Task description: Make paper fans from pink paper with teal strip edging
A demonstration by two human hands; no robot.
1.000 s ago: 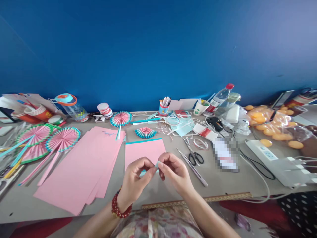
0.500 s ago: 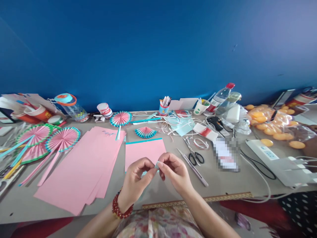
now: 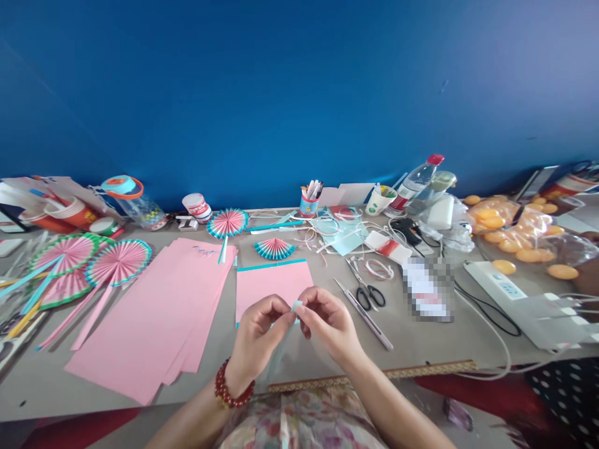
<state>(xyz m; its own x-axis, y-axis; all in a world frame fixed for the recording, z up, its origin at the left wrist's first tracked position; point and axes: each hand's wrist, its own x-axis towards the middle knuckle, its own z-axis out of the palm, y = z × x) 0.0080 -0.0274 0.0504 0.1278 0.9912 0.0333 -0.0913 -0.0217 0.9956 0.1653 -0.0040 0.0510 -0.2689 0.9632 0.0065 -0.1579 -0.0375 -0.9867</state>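
My left hand [image 3: 260, 332] and my right hand [image 3: 329, 324] meet over the near middle of the table, fingertips pinched together on a narrow pale blue strip [image 3: 296, 306]. The strip trails down between my wrists toward the table edge. A red bead bracelet sits on my left wrist. Just beyond my hands lies a pink sheet with a teal top edge [image 3: 274, 282].
A stack of pink paper [image 3: 159, 312] lies left, with pink and teal paper fans [image 3: 116, 262] beyond it. Scissors [image 3: 365, 285] and a metal tool [image 3: 362, 313] lie right of my hands. A pen cup [image 3: 309, 201], bottle [image 3: 414, 182], power strip [image 3: 496, 284] and bagged orange balls [image 3: 519, 237] crowd the back right.
Both hands stay pinched together in nearly the same spot; the pale strip now shows trailing down below them.
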